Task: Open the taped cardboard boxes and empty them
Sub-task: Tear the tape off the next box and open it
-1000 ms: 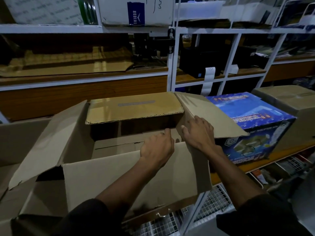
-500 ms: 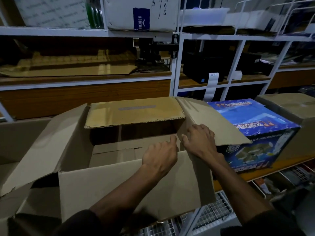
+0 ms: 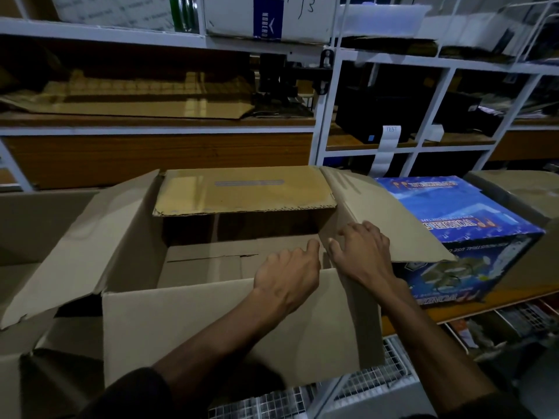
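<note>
A large brown cardboard box [image 3: 230, 322] stands in front of me with all its flaps folded outward. Inside lies a flat inner cardboard layer [image 3: 211, 261] with a seam across it. My left hand [image 3: 287, 273] reaches over the near wall into the box's right part, fingers bent downward with the tips hidden. My right hand [image 3: 363, 252] rests on the fold of the right flap [image 3: 390, 219], fingers spread on the cardboard and thumb pointing into the box. The two hands are almost touching.
A blue printed carton [image 3: 472, 237] sits right of the box, partly under the right flap. Another brown box [image 3: 526, 195] is at the far right, and more cardboard [image 3: 33, 225] at the left. White metal shelving [image 3: 326, 116] with flattened cardboard and dark devices rises behind.
Both hands stay at the box's near right corner, the left one sinking slightly deeper inside. The box and its flaps have not moved.
</note>
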`<control>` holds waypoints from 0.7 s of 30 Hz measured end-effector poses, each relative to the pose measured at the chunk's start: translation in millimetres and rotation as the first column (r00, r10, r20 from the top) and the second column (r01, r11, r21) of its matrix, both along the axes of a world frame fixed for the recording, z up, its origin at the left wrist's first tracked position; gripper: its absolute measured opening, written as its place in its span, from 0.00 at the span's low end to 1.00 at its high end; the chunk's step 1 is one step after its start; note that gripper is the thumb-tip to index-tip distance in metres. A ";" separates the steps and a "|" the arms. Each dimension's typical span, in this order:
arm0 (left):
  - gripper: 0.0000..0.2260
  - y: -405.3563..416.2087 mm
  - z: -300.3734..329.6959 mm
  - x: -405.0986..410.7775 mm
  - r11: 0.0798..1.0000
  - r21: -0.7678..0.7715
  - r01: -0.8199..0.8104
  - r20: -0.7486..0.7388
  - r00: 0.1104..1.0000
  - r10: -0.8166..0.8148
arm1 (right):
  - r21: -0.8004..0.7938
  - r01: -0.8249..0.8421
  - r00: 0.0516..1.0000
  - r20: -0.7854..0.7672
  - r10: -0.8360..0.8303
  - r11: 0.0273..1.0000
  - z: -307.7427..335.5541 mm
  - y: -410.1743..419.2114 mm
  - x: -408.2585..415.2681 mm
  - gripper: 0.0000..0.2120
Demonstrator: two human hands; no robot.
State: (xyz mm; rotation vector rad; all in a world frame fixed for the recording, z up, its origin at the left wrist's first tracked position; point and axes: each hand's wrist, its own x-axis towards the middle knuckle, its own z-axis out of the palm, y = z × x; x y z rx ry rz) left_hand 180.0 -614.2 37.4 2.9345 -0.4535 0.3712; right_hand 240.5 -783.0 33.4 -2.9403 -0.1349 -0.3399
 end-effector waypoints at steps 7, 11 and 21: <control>0.11 -1.0 4.6 -4.9 1.000 -0.023 -0.013 -0.032 0.999 0.012 | 0.037 -0.017 1.000 -0.003 0.017 0.999 -0.5 -2.2 -5.3 0.25; 0.11 0.1 6.4 -2.1 0.997 -0.076 -0.021 -0.048 0.999 0.017 | 0.044 -0.023 1.000 -0.004 0.024 0.999 -0.1 -0.8 -4.9 0.24; 0.10 39.3 9.0 69.1 0.989 -0.082 -0.120 -0.448 0.891 0.071 | 0.032 -0.308 0.895 -0.331 0.301 0.951 28.2 46.9 19.3 0.16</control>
